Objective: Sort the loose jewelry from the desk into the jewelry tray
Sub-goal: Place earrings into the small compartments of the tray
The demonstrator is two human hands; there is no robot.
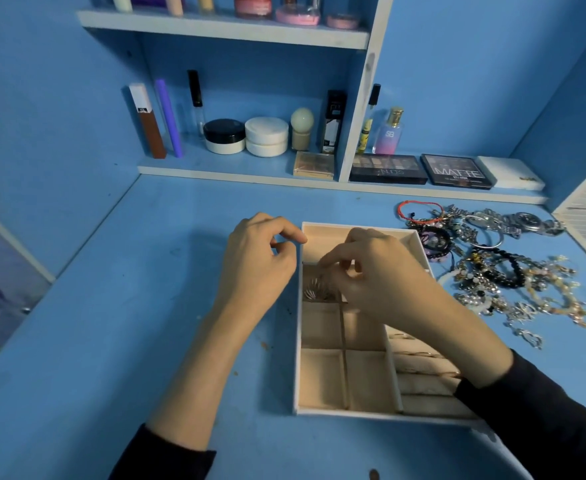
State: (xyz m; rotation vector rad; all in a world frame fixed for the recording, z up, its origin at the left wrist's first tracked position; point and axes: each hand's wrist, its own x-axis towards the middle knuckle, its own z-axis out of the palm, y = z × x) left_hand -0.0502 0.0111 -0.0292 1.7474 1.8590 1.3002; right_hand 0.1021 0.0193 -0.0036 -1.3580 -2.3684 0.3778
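While the left hand [260, 261] hovered just beside the far left corner of the jewelry tray [297, 358], its fingers were loosely curled with nothing visible in them. It was probably positioned there to steady the tray or to take a next piece. The tray lay flat on the desk [111, 306], its open compartments facing up for access. A cluster of silver pieces [319, 289] sat in a left compartment, second row from the far end. The right hand [374, 275] hung over that compartment with its fingertips [326, 262] drawn together as for a pinch. Whether they gripped a piece could not be determined. The loose jewelry [499, 275] was heaped on the desk just right of the tray, within short reach. The desk surface was blue, as were the walls. The shelf [236, 171] behind carried cosmetic jars at left and flat palettes [388, 168] at right.
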